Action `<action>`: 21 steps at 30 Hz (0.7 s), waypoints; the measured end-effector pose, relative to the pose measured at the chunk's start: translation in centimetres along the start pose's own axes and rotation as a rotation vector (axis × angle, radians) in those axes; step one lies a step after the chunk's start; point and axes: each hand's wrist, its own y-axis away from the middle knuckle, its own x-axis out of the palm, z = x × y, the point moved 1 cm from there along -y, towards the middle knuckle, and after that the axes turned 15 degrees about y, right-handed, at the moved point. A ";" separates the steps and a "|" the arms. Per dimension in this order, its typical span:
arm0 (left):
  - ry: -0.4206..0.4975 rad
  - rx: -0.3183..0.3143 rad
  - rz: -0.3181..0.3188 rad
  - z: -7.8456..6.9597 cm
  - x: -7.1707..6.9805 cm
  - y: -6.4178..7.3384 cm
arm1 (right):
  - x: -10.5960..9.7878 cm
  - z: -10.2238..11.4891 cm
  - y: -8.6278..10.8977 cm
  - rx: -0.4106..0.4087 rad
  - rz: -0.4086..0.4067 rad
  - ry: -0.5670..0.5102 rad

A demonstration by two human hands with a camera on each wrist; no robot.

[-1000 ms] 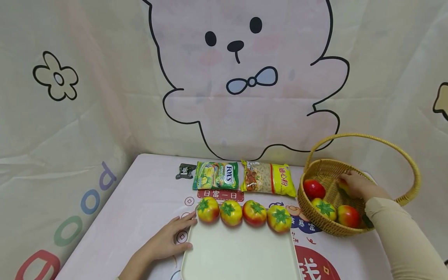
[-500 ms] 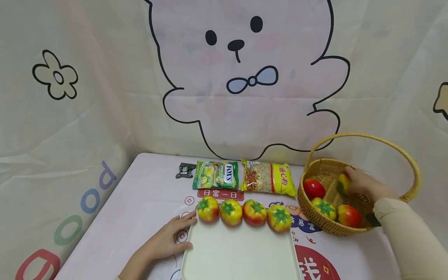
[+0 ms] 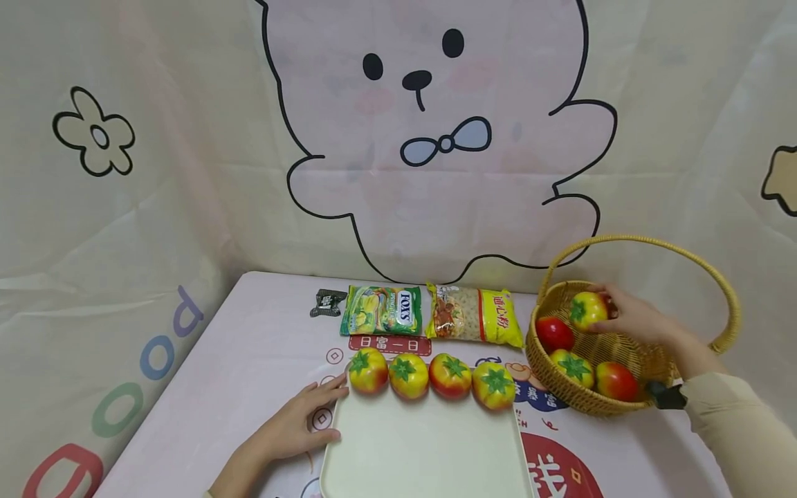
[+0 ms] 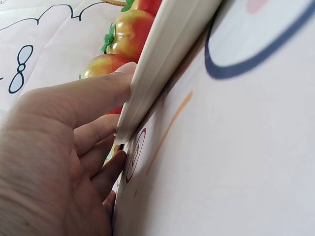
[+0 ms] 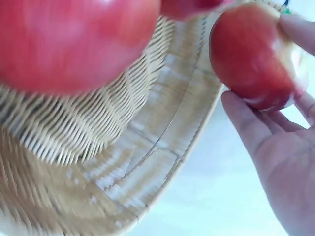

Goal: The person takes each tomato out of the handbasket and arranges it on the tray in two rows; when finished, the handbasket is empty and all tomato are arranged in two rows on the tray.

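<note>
My right hand [image 3: 635, 315] grips a red-and-yellow toy tomato [image 3: 588, 311] by its side, over the far part of the wicker basket [image 3: 585, 405]. In the right wrist view, thumb and fingers are round this tomato's red side [image 5: 251, 54]. Below it in the basket lie a red fruit [image 3: 555, 334], a yellow tomato with a green star-shaped top [image 3: 573, 368] and a red-and-orange one [image 3: 616, 381]. My left hand [image 3: 292, 425] rests at the left edge of a cream tray [image 3: 429, 449], its thumb touching the rim and its fingers extended near the far corner.
Several toy tomatoes [image 3: 408, 376] stand in a row along the tray's far edge. Behind them lie a small black packet [image 3: 327, 303], a green candy bag [image 3: 381, 311] and a yellow pasta bag [image 3: 476, 315]. The basket's tall handle [image 3: 641, 239] arches over its opening.
The right hand has lifted the toy tomato up from the basket's bottom and turned it, so its green top now shows. The left hand stays by the tray.
</note>
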 end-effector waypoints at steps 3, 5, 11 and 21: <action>0.000 -0.002 0.002 0.0 0.0 0.0 | 0.1 1.2 0.7 -0.020 -0.021 -0.030; -0.002 0.003 0.003 0.0 0.0 0.0 | 0.3 1.9 1.1 -0.037 -0.031 -0.079; -0.008 0.001 0.002 0.1 0.0 0.0 | 1.4 3.9 1.7 -0.087 -0.101 -0.219; -0.017 0.003 -0.002 0.3 0.1 0.0 | 4.5 8.3 2.8 -0.257 -0.192 -0.447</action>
